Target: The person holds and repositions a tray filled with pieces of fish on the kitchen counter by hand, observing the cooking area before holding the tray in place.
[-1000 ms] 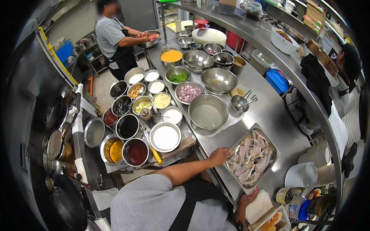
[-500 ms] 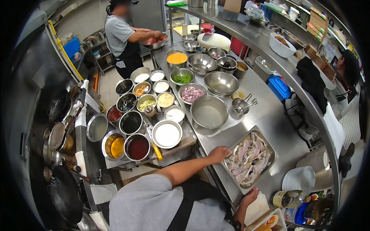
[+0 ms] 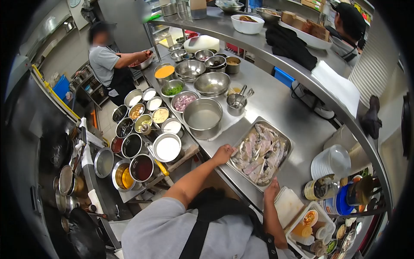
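Head view: fish (image 3: 258, 153) lay in a tray (image 3: 288, 155) on the steel counter (image 3: 311, 137), beside a raised shelf (image 3: 254, 43).
The left hand (image 3: 224, 154) had its fingers curled on the tray's left rim; the right hand (image 3: 271, 191) met the near corner, finger closure unclear. Pots (image 3: 142, 168) stood left; a co-worker (image 3: 103, 60) stood beyond.

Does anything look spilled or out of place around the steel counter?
No obvious spill; a crumpled black cloth lies on the raised steel shelf near a deep white bowl of food, an odd spot for fabric.
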Demonstrator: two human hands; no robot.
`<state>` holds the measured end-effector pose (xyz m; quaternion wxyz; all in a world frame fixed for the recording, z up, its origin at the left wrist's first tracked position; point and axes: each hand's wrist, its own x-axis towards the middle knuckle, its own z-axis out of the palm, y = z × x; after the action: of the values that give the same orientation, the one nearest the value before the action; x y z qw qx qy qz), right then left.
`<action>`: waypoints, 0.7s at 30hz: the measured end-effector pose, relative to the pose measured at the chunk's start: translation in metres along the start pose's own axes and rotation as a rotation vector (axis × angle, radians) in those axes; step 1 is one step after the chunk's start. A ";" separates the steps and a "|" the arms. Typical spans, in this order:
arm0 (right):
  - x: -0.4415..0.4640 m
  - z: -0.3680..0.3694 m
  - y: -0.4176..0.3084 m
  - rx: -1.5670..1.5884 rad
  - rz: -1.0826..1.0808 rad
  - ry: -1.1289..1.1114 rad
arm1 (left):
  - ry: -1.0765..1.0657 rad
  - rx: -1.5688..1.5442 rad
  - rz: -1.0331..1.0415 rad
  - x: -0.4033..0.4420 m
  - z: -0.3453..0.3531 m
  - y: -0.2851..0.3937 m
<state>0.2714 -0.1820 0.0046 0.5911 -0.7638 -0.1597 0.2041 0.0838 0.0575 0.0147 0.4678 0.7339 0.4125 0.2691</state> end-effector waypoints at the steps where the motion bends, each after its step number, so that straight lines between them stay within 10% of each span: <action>1: -0.002 0.001 -0.005 0.027 0.024 -0.014 | 0.017 0.013 0.011 0.000 0.000 0.000; 21: 0.009 -0.022 -0.004 -0.236 -0.035 -0.133 | 0.094 0.112 0.004 -0.022 0.007 0.013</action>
<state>0.2901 -0.1955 0.0120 0.4886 -0.8099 -0.2350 0.2237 0.0822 0.0328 0.0234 0.4055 0.7463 0.4470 0.2807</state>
